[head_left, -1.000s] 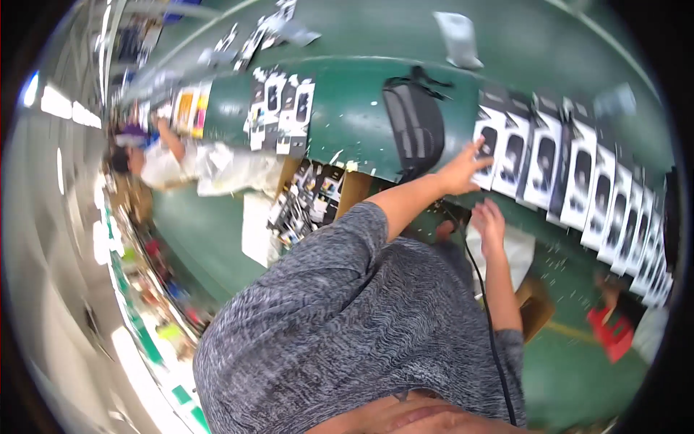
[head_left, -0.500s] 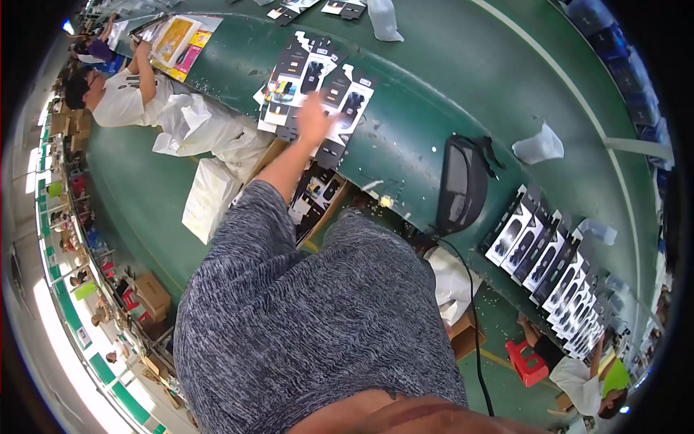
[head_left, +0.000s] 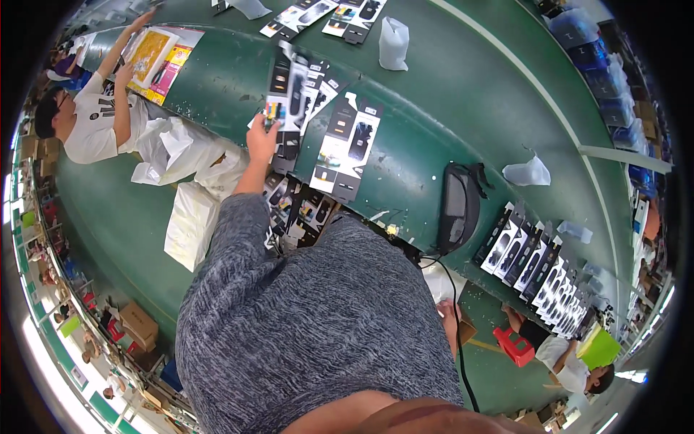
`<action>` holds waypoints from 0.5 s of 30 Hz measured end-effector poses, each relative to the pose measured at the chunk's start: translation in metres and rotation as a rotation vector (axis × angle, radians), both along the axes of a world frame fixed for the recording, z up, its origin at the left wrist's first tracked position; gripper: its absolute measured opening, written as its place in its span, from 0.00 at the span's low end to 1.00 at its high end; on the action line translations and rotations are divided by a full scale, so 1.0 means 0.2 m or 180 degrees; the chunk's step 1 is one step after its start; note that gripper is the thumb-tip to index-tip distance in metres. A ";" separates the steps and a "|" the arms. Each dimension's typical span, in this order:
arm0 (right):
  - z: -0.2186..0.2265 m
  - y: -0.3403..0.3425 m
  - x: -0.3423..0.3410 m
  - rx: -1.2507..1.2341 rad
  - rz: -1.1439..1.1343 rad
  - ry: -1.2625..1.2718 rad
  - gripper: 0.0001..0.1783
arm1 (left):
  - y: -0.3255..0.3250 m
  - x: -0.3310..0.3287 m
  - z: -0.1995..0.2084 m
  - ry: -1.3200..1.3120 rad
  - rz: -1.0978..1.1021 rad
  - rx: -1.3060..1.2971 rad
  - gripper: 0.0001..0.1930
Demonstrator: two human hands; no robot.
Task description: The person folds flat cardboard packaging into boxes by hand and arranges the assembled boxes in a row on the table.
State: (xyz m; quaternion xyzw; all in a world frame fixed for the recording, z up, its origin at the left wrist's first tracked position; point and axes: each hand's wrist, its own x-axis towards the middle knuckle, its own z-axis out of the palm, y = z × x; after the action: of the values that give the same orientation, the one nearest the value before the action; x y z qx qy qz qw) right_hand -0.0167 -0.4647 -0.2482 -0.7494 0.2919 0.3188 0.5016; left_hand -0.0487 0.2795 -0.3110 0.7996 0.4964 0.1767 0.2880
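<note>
My left hand [head_left: 261, 142] grips the lower left edge of a flat black-and-white printed carton [head_left: 276, 90], thumb and fingers closed on it. The carton is tilted up and smeared by motion on its right side. Beneath and beside it, more flat cartons [head_left: 318, 85] lie loosely overlapped on the green bench [head_left: 405, 155]. Another flat carton [head_left: 347, 148] lies by itself to the right, face up. Low at the right, beside my torso, my right hand [head_left: 450, 312] shows only partly. Its fingers look curled, with something small and white at them that I cannot make out.
A black-and-grey bag [head_left: 463, 206] stands on the bench, right of the cartons. Farther right is a long row of cartons [head_left: 531, 264]. Below the bench edge sits an open box of cartons [head_left: 307, 210]. White sacks [head_left: 191, 224] and a co-worker [head_left: 101, 123] are at left.
My left hand has moved left and lifted a carton. One carton now lies apart to the right. My right hand has come into view. The co-worker at left has stretched an arm out.
</note>
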 end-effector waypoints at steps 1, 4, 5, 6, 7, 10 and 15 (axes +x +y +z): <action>-0.03 -0.04 0.04 -0.0033 0.0020 0.0083 0.17 | 0.00 0.00 0.07 -0.0858 0.0003 -0.0392 0.15; 0.04 0.16 0.23 0.0050 0.0641 -0.0654 0.17 | -0.07 0.01 0.39 -0.2059 -0.0567 -0.0980 0.15; 0.13 0.35 0.31 0.0389 0.0894 -0.0958 0.19 | -0.14 0.03 0.49 -0.1893 -0.0731 -0.1097 0.17; 0.24 0.60 0.41 0.0710 0.1112 -0.1271 0.20 | -0.25 0.05 0.57 -0.1716 -0.0926 -0.1223 0.18; 0.39 0.87 0.52 0.1028 0.1391 -0.1266 0.25 | -0.40 0.06 0.65 -0.1631 -0.1076 -0.1622 0.20; 0.67 1.50 0.66 0.1693 0.1995 -0.1797 0.39 | -0.80 0.19 0.80 -0.1283 -0.2204 -0.2692 0.23; 0.85 1.67 0.70 0.1487 0.2585 -0.2465 0.24 | -1.13 0.46 0.90 -0.2562 -0.2404 -0.2343 0.76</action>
State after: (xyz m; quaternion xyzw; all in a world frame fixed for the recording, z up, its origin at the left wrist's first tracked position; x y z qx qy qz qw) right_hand 0.1227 -0.1299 -0.0780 -0.7325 -0.2987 0.2446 0.5607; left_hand 0.0430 0.0534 -0.1317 0.6396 0.0636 0.1673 0.7476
